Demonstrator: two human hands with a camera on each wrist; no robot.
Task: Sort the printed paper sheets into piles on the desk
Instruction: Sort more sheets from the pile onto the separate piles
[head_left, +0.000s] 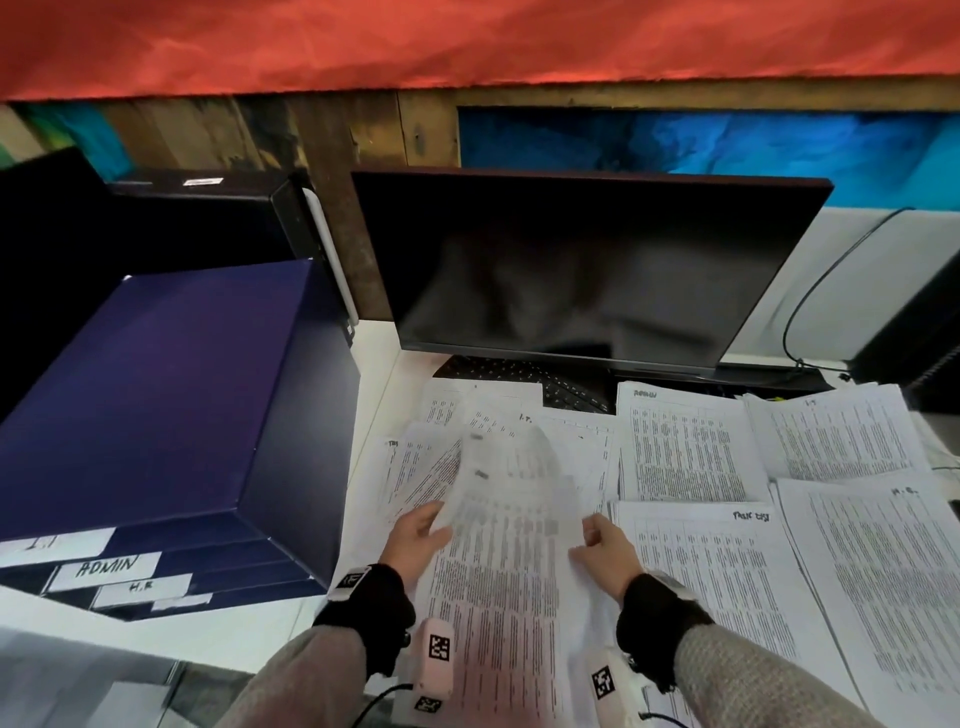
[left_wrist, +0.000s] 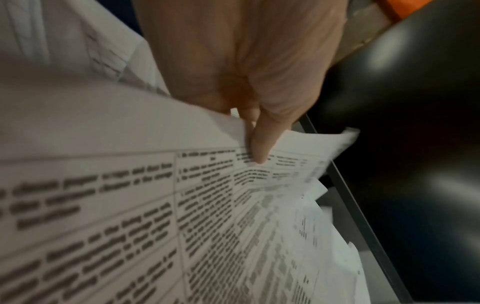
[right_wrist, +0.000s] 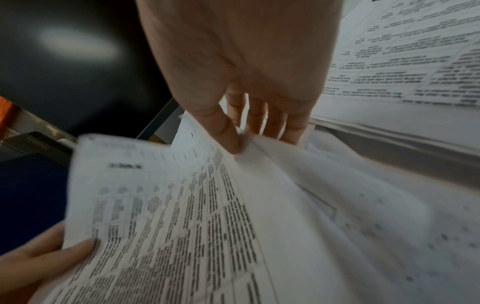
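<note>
The printed sheet (head_left: 498, 519) curls up off the desk (head_left: 374, 353) between both hands, its top edge blurred, at about 6 o'clock of the dark monitor (head_left: 587, 265). At 9 o'clock of the sheet stands a dark blue box (head_left: 156, 395) with handwritten labels. The left hand (head_left: 415, 540) pinches the sheet's left edge, thumb on top. The right hand (head_left: 605, 545) pinches its right edge between thumb and fingers. At 3 o'clock lie four flat paper piles (head_left: 691, 447), touching or overlapping each other.
</note>
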